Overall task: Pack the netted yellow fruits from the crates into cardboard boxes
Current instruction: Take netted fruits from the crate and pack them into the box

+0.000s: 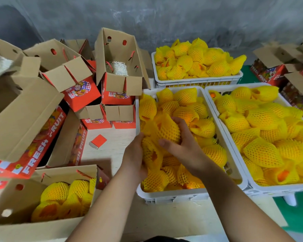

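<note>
Netted yellow fruits fill the near white crate (173, 195), and both hands are down among them. Fingers of the right hand (182, 145) curl over the top of 1 netted fruit (166, 130) near the crate's middle, thumb pressed against its near side, so the fruit is gripped from above. Fingers of the left hand (135, 154) wrap the left side of a second netted fruit (150, 152), just below and touching the first; the fingertips are hidden behind the foam net, the palm lying along the crate's left wall. Both bare forearms reach in from the lower edge of the view.

Around the held pair, the crate is packed with more fruit in yellow foam netting. A second white crate (217, 109) stands touching its right side, also heaped, and a third white crate (198, 81) sits behind, piled high.

At lower left an open cardboard box (10, 203) holds several netted fruits (63, 198). Further left and behind lie many empty red-and-brown boxes, some tipped over, 1 printed "FRESH FRUIT" (33, 137). An upright open box (119, 67) at the back has pale shredded padding (118, 68) in its bottom. A small red carton (98, 141) lies on the pale floor between the boxes and the near crate. A grey concrete wall (164, 18) runs behind everything.
</note>
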Motion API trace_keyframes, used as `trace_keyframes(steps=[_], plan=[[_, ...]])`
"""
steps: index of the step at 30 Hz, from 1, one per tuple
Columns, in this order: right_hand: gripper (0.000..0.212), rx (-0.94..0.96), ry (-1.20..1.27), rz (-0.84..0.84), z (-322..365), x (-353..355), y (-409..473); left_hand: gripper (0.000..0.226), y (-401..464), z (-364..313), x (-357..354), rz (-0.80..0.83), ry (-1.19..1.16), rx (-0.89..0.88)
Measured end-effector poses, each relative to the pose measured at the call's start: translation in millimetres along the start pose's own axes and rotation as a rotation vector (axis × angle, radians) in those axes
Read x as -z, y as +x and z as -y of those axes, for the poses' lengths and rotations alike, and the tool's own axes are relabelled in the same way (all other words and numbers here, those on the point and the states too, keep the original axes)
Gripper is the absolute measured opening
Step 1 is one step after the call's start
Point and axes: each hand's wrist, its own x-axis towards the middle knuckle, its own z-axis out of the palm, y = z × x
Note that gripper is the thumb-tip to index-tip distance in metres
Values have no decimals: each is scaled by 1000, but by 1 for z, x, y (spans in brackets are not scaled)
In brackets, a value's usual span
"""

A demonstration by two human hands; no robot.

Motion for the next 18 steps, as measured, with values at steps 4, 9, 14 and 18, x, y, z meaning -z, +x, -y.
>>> trace_keyframes(steps=[4,9,14,18], plan=[[65,-6,-21,-106,-5,-19,0,43,3,-9,21,21,-243,-73],[54,-22,14,-224,-8,-54,1,45,-8,-23,62,137,-219,-77],[38,-33,37,-200,-21,-131,-2,50,-35,-50,115,-44,-99,-90],[32,-22,51,-196,-26,-204,-5,42,-60,-77,173,-19,-92,-91]])
